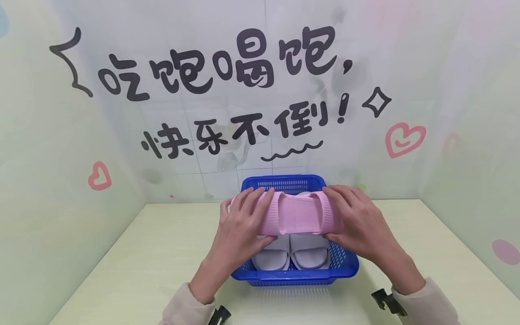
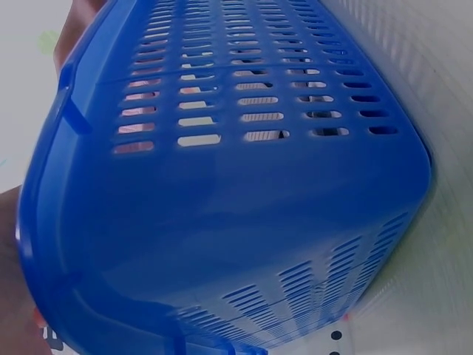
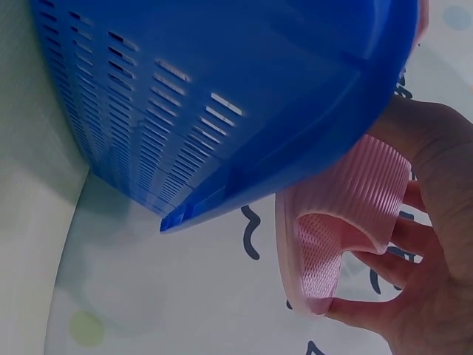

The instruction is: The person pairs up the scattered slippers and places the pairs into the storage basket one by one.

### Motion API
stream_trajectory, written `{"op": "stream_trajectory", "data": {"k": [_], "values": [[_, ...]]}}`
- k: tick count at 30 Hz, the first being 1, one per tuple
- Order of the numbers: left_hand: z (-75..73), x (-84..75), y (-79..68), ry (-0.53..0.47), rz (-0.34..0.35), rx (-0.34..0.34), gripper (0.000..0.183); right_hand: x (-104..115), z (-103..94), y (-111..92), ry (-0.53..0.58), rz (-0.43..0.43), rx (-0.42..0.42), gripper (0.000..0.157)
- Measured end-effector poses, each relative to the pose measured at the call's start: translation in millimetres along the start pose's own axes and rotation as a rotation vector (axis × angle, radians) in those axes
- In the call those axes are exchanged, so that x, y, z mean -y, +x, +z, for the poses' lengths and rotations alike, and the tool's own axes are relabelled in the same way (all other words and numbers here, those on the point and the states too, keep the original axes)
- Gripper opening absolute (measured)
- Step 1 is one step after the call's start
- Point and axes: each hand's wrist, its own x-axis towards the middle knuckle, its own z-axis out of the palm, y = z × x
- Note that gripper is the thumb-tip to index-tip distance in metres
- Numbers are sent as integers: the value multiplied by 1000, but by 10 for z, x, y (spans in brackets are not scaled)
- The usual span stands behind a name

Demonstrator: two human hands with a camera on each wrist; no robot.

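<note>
A pair of pink slippers (image 1: pixel 300 214) is held sideways above a blue plastic basket (image 1: pixel 294 274), one ribbed strap toward each end. My left hand (image 1: pixel 240 225) grips the left end, fingers over the top and thumb underneath. At the right end my right hand (image 1: pixel 359 221) holds on in the same way. The right wrist view shows a pink slipper (image 3: pixel 355 192) between the thumb and fingers of the right hand (image 3: pixel 429 281), partly behind the basket rim. Two pale grey slippers (image 1: pixel 271 260) lie side by side in the basket, their rear parts hidden by the pink pair.
The basket stands on a pale wooden table (image 1: pixel 162 262), near the back wall (image 1: pixel 203 180) with its dark lettering. Side walls close off the left and right. In the left wrist view, the slotted basket side (image 2: pixel 244 192) fills most of the picture.
</note>
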Motion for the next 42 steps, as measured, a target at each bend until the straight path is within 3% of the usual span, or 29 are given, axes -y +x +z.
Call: {"op": "stream_trajectory", "data": {"k": [21, 30, 42], "values": [[10, -24, 0, -4, -5, 2, 107, 10, -2, 12, -6, -1, 15, 101], [25, -34, 12, -2, 5, -30, 104, 0, -7, 16, -4, -11, 3, 101], [18, -41, 23, -4, -6, -2, 105, -18, 0, 15, 4, 3, 6, 99]]}}
